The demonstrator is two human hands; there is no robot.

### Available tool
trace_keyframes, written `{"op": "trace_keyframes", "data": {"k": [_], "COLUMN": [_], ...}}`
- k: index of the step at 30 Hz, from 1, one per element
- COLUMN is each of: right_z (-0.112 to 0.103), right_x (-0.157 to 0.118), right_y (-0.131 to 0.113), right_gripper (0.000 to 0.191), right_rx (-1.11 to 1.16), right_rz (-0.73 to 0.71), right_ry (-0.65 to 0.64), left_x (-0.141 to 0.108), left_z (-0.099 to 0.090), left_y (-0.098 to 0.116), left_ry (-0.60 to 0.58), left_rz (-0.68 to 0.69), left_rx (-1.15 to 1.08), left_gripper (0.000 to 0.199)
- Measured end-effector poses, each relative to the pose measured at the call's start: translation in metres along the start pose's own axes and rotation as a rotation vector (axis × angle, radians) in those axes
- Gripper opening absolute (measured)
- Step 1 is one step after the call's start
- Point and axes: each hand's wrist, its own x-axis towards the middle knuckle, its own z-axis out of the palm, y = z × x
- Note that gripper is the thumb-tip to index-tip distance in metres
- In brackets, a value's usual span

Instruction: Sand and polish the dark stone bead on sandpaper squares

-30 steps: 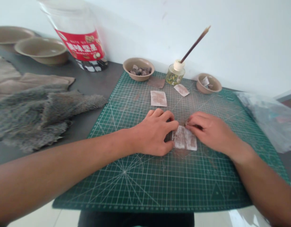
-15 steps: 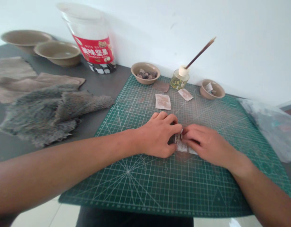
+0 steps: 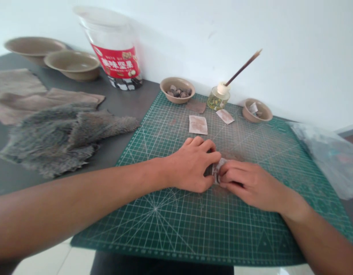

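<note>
Our left hand is half open, thumb and forefinger parted, their tips at the left edge of a small whitish sheet stained brown. The sheet lies on the green cutting mat, between our two hands and mostly covered by our right hand. That one has its fingers bunched together against the sheet; we cannot tell whether they grip a small piece as well. On the far side of the mat we see another stained square, a bowl of stones, a glass bottle and, farther right, a smaller bowl. Grey furry cloth lies left.
</note>
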Motion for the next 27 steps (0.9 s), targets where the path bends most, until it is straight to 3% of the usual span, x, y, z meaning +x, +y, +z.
{"op": "trace_keyframes", "data": {"k": [2, 4, 7, 9, 11, 13, 16, 18, 22, 27], "right_z": [-0.001, -0.002, 0.002, 0.006, 0.009, 0.011, 0.013, 0.013, 0.008, 0.000], "right_x": [0.000, 0.000, -0.002, -0.004, -0.007, -0.010, -0.014, -0.014, -0.011, -0.012], "right_y": [0.002, 0.001, -0.010, -0.018, -0.022, -0.021, -0.019, -0.019, -0.023, -0.023], "right_gripper": [0.012, 0.010, 0.013, 0.011, 0.006, 0.013, 0.023, 0.022, 0.016, 0.025], "right_rx": [-0.077, -0.100, 0.036, 0.145, 0.324, 0.625, 1.036, 1.167, 1.239, 1.235], "right_rz": [0.076, 0.112, -0.029, -0.077, -0.030, 0.027, 0.031, 0.021, 0.060, 0.161], "right_ry": [0.114, 0.123, -0.029, 0.047, 0.253, 0.426, 0.497, 0.499, 0.558, 0.603], "left_x": [0.000, 0.000, -0.001, -0.001, -0.001, -0.001, -0.001, -0.001, -0.001, -0.001], "left_z": [0.000, 0.000, 0.000, -0.001, -0.001, -0.001, -0.002, -0.003, -0.004, -0.005], "left_y": [0.000, 0.000, -0.001, -0.001, -0.002, -0.002, -0.002, -0.002, -0.002, -0.002], "left_ry": [0.002, 0.003, -0.005, -0.007, -0.007, -0.013, -0.027, -0.029, -0.031, -0.037], "left_rz": [-0.003, -0.009, -0.004, -0.002, -0.001, 0.002, 0.007, 0.009, 0.015, 0.018], "left_rx": [0.003, 0.007, 0.000, -0.008, -0.011, -0.010, -0.012, -0.019, -0.027, -0.014], "left_gripper": [0.028, 0.027, 0.026, 0.027, 0.029, 0.030, 0.030, 0.030, 0.031, 0.032]}}
